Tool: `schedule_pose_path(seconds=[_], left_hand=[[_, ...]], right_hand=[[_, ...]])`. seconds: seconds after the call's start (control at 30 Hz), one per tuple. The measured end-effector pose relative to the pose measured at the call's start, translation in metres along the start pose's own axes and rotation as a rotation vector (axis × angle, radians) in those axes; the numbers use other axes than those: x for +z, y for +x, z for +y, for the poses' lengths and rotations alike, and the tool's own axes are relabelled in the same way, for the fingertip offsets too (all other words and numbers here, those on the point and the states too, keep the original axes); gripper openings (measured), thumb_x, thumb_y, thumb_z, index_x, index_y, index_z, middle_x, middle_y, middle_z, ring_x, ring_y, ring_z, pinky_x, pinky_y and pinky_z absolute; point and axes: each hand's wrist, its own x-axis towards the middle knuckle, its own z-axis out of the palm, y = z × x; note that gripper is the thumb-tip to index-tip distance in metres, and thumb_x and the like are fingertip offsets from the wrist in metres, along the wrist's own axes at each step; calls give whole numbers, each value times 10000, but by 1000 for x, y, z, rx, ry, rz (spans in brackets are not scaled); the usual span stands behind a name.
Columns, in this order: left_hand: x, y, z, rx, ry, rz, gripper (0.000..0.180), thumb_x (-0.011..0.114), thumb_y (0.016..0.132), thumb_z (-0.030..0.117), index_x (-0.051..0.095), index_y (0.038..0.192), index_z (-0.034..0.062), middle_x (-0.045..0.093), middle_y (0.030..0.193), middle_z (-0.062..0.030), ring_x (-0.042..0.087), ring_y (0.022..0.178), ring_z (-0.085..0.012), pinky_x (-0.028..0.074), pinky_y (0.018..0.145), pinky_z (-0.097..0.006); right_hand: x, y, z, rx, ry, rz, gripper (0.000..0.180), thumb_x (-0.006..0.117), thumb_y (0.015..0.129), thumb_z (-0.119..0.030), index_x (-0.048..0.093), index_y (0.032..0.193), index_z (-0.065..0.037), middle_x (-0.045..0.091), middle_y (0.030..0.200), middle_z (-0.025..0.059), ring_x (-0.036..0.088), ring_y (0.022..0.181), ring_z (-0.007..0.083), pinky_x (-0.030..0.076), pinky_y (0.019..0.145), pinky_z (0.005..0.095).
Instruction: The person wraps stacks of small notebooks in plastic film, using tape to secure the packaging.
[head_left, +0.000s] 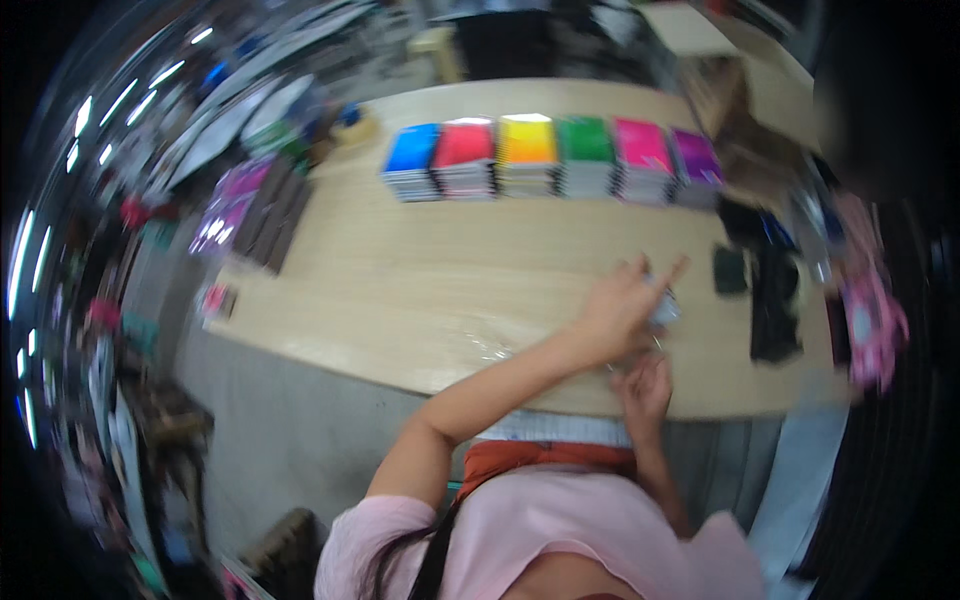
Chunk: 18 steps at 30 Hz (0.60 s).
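My left hand [618,305] reaches across the near right part of the table, with one finger stretched out to the right. Against its fingers is a small, shiny, bluish piece that looks like plastic [662,306], blurred and partly covered by the hand. Just below, close to the table's front edge, my right hand [645,385] has its fingers curled together. Something thin and clear shows between the two hands, too smeared to name. Left of my forearm a crumpled clear plastic film [488,345] lies on the wood.
Stacks of spiral notebooks in blue [413,150], red, yellow [528,142], green, pink and purple line the far side of the table [400,270]. Purple-topped packs [245,210] sit at left. Black items [775,300] and a pink pouch [870,325] are at right, near a cardboard box [715,95].
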Motion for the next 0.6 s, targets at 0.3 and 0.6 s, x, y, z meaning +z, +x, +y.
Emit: schedule_pose_path(seconds=[0.3, 0.6], left_hand=[[50, -68, -47, -71, -1008, 341, 899, 815, 753, 227, 315, 1480, 55, 433, 1342, -194, 489, 1234, -332, 394, 1066, -401], [52, -72, -64, -130, -687, 335, 950, 846, 707, 242, 324, 1466, 12, 342, 1471, -221, 365, 1360, -386, 311, 1134, -429]], right_hand=[[-14, 46, -17, 105, 401, 56, 679, 799, 775, -93, 458, 1358, -21, 583, 1250, 121, 592, 1111, 246, 492, 966, 375], [-33, 80, -16, 68, -299, -245, 886, 924, 633, -230, 453, 1336, 30, 527, 1335, 133, 497, 1253, 237, 396, 1065, 380]])
